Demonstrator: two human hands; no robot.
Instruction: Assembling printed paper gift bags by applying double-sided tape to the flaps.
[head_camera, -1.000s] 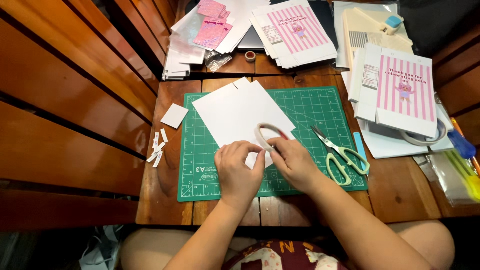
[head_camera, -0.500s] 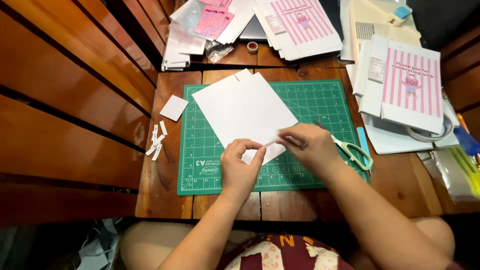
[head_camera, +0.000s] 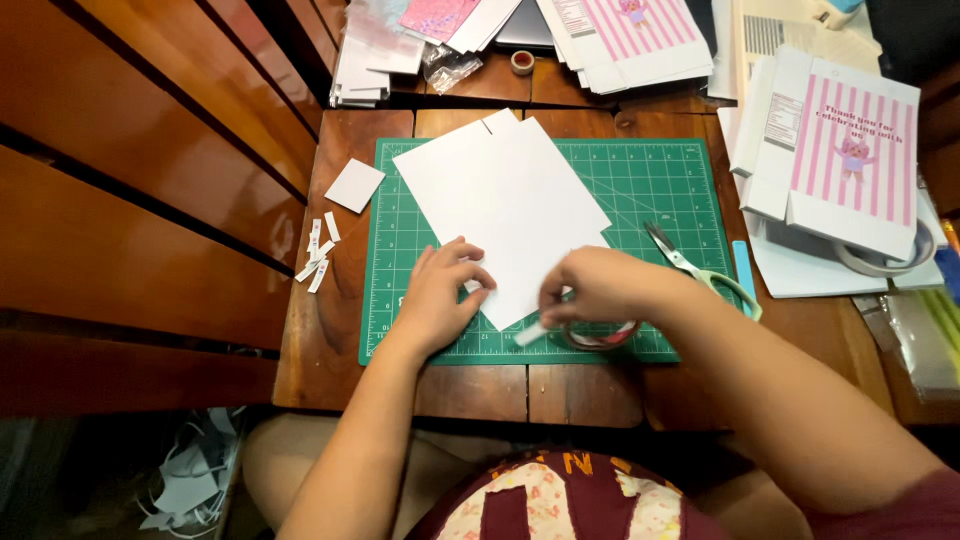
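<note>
Right now the fingers (head_camera: 470, 272) of the left hand (head_camera: 440, 298) are lying curled and pressing down on the near corner of the white sheet (head_camera: 505, 205), pinning it to the green cutting mat (head_camera: 680, 180) without gripping anything. The right hand (head_camera: 598, 290) is closing around a tape roll (head_camera: 600, 338) at the near edge of the mat, and its fingers are pinching a short pale strip (head_camera: 530, 335) that is sticking out toward the sheet's lowest corner.

To do this well, the strip probably needs to be kept taut and level while the left hand is holding the sheet flat, so the tape is landing straight along the edge and not wrinkling.

Just right of the sheet, scissors (head_camera: 700, 268) with pale green handles are lying on the mat. Left of the mat, a small white square (head_camera: 354, 185) and several tiny paper offcuts (head_camera: 318, 255) are sitting on the wooden tabletop (head_camera: 340, 350). Beyond the mat's right side, pink-striped folded boxes (head_camera: 850, 150) are stacking up, and more papers are lying past its far edge along with a small tape spool (head_camera: 522, 62).
</note>
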